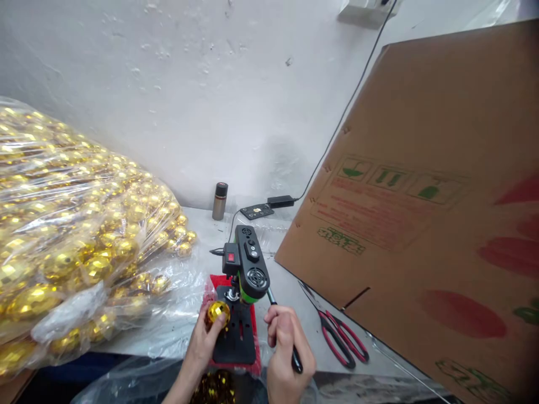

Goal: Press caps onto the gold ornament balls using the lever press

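A small bench drill press [252, 264] with a black top and a red switch stands on a black base plate [233, 345] over a red sheet. My left hand [204, 336] holds a shiny gold faceted ball [218, 315] at the left of the base, below the machine's head. The fingers of my right hand [290, 350] are wrapped round the black-gripped lever [297, 359] at the machine's right side. More gold pieces [214, 387] show in clear plastic below the table's front edge.
A big clear bag of gold balls [84, 224] fills the left. Red-handled scissors [343, 339] lie right of my right hand, beside a large cardboard box [404, 224]. Behind the machine are a small bottle [219, 201] and a black adapter [281, 201] with a cable.
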Tool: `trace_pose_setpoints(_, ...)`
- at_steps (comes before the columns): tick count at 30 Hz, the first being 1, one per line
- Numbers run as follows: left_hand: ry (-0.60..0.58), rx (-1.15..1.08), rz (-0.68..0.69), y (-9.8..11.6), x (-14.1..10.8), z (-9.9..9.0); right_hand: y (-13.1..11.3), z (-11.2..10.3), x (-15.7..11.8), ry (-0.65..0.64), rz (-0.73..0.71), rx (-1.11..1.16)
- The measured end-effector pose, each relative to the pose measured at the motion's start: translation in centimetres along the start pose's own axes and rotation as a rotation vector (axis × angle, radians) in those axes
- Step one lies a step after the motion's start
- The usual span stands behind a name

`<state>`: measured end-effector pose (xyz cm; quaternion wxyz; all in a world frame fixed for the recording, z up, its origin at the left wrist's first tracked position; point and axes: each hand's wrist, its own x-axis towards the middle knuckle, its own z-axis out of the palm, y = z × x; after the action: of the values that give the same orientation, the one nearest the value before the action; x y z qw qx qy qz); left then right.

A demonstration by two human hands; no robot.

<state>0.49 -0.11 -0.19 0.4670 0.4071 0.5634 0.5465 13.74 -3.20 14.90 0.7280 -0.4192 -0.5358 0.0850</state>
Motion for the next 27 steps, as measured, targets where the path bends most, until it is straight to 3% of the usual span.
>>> trace_pose_setpoints(4,-0.026,0.206,0.123,-0.6,-0.7,1.1,0.3,-0.5,-0.4,-0.045,-0.022,-0.013)
trace_pose_setpoints(10,-0.079,0.363,0.231,-1.4,-0.8,0.9,0.9,-1.1,-1.1,-0.09,-0.01,-0.036)
trace_pose_setpoints(21,-0.047,0.342,0.284,-2.8,-0.1,1.9,0.4,-0.6,-1.1,-0.018,-0.001,-0.006)
trace_pose_setpoints(27,-0.184,0.366,0.436,-3.2,-0.5,1.4,-0.4,-0.5,-0.3,-0.039,0.021,-0.006)
